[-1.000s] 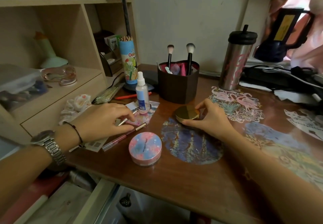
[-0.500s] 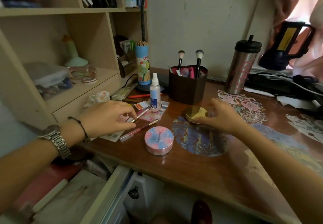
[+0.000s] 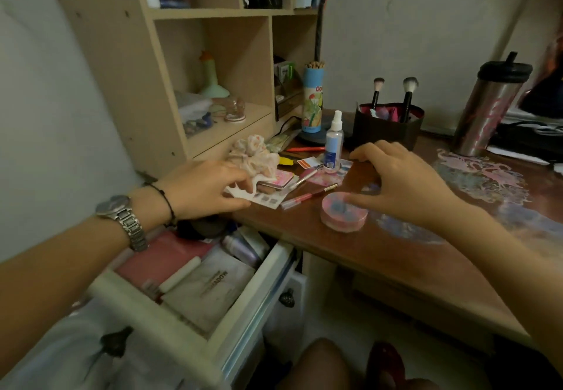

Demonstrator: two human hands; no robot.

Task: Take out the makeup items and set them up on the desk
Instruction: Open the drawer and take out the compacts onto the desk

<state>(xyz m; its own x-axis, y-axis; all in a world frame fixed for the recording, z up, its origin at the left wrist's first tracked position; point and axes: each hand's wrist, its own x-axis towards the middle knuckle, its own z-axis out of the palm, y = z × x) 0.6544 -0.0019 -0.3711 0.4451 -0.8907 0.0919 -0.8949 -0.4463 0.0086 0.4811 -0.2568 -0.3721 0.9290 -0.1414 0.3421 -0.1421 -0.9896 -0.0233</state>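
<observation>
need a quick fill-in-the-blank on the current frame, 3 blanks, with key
1. Two makeup brushes stand upright in the dark ___ at the back of the desk.
2. The drawer under the left hand is ___.
3. The right hand hovers beside the round pink-and-___ compact.

Missing words: holder; open; blue

Single head-worn wide-angle view, looking forward and down, tilted left; close over the counter (image 3: 380, 255) edge and open drawer (image 3: 253, 292) below.
</observation>
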